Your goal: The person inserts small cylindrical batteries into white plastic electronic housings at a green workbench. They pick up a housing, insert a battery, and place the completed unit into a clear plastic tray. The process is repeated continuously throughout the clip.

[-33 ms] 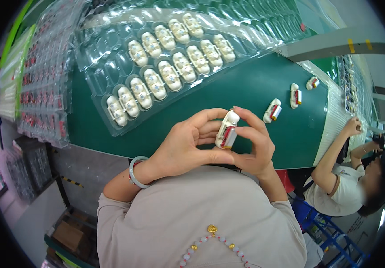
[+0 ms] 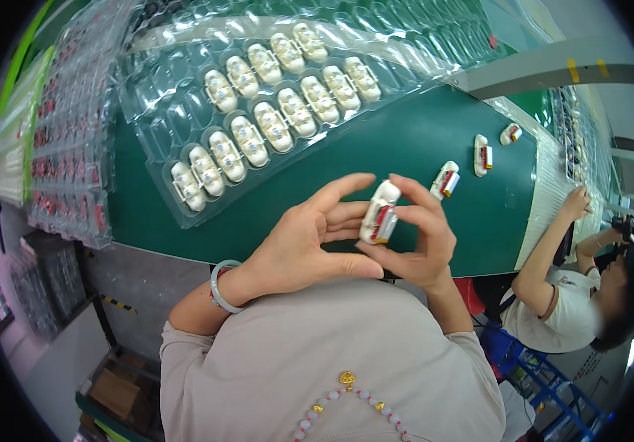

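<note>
I have the right hand pinching a white oblong housing; the left hand curves beside it, fingers unclenched.

A factory workshop: green workbench, clear moulded tray with 2 rows of white parts, 1 co-worker by the bench's right edge.

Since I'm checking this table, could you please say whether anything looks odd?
Nothing stands out: white oval pieces sit in rows in a clear plastic tray; three oval red-sided white pieces lie on the green tabletop; the right hand holds another such piece.
</note>
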Available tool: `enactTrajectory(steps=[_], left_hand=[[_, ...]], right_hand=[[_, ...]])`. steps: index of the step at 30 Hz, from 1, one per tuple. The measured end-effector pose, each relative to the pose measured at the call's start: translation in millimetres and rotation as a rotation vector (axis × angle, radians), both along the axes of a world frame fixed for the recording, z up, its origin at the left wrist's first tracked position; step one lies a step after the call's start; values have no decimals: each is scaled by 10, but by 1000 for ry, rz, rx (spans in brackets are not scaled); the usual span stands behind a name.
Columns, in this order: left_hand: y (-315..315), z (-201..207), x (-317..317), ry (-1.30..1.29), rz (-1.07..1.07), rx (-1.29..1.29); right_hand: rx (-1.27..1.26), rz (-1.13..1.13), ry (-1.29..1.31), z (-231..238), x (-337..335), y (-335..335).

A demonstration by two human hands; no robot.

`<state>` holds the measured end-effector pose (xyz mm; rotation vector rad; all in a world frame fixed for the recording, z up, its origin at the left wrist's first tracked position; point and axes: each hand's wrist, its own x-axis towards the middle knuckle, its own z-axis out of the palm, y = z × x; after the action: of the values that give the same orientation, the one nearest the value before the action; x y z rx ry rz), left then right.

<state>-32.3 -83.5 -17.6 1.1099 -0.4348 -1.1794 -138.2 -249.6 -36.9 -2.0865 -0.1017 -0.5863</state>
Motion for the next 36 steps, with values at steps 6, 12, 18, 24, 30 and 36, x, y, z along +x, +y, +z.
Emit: enactTrajectory(steps=[6,12,18,24,30,36], left_hand=[[140,-5,102,-258,49,153],[289,235,730,-1178,327,389],[-29,252,1701,-1651,332,487],[-463,13,2020,-1701,46,371],[-500,-88,2077,-1706,120,389],[-489,-270,2105,-1724,162,280]], right_hand=[[-136,-678,166,-56,-633,-747],[-120,-993,358,-289,-1130,-1346],[-133,-993,324,-367,-1166,-1339],[-262,-1136,199,-183,-1232,-1195],[-233,-1050,55,-16,-1179,-1130],[20,-789,-17,129,-669,-1035]])
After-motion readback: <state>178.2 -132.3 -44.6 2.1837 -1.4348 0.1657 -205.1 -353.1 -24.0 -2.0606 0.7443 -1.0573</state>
